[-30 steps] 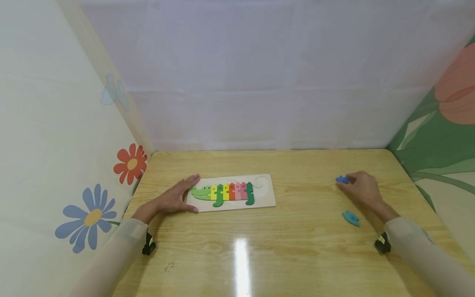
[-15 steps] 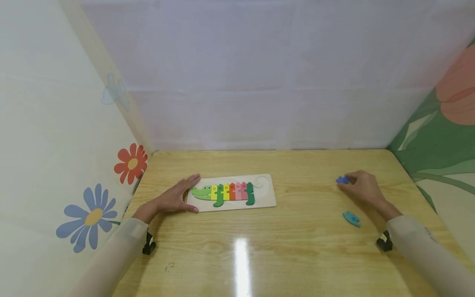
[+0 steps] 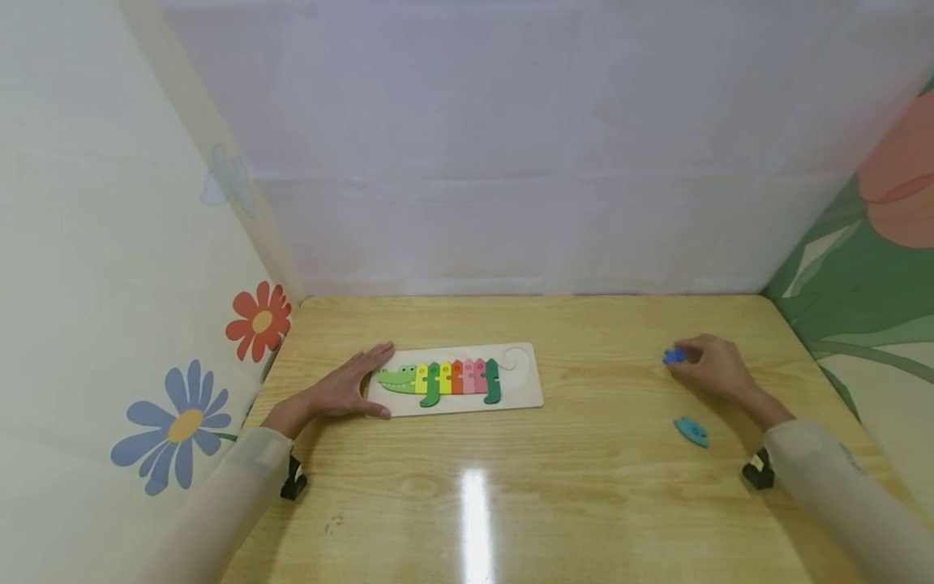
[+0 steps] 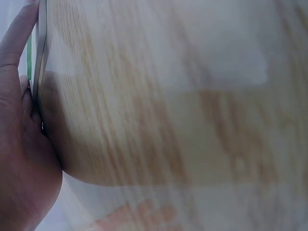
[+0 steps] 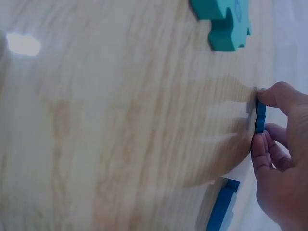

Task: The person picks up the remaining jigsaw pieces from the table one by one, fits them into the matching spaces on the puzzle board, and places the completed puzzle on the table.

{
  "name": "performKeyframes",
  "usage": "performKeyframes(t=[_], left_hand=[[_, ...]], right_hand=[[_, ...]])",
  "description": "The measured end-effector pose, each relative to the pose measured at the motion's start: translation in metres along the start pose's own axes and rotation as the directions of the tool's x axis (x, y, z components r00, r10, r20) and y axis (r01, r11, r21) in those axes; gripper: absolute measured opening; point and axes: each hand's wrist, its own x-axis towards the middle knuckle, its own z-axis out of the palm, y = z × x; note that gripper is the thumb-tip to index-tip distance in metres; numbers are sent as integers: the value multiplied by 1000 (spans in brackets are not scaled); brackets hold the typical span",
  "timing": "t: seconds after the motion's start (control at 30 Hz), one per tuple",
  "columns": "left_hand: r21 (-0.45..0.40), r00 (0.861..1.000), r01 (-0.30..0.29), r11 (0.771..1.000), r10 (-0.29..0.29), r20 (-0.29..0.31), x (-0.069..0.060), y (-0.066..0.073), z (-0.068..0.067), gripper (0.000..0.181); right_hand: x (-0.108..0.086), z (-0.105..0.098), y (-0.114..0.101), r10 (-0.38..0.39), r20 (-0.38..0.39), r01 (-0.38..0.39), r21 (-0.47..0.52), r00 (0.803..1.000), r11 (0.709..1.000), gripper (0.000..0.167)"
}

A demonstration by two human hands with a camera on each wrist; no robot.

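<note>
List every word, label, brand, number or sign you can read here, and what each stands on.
Readable text: none.
Colored pieces on the board: several small round marks, too small to read.
Teal piece: one round mark, too blurred to read.
Blue piece in the right hand: no lettering can be made out.
Table: a dark smudge, not readable as any sign.

Over the past 1 second the right hand drifts slightly right, and the blue piece in its fingertips shows a touch farther right and nearer. The right sleeve and the black wrist device slide right and slightly toward the far side. The head view shifts a trifle, setting the red flower and blue flower barely farther right.
</note>
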Motion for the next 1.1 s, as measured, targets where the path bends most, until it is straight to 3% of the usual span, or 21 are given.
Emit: performKeyframes(t=[0.47, 0.67, 1.1], left_hand=[[-7, 1000, 16, 1000, -16, 7, 0, 0, -1, 120], [3, 1000, 15, 1000, -15, 10, -1, 0, -1, 121], [9, 1000, 17, 1000, -17, 12, 1, -2, -1, 121]], right_hand=[[3, -3, 0, -76, -11, 77, 76, 997, 994, 49], [5, -5, 1, -75, 37, 72, 78, 996, 994, 50], [4, -3, 1, -77, 33, 74, 75, 997, 994, 48]])
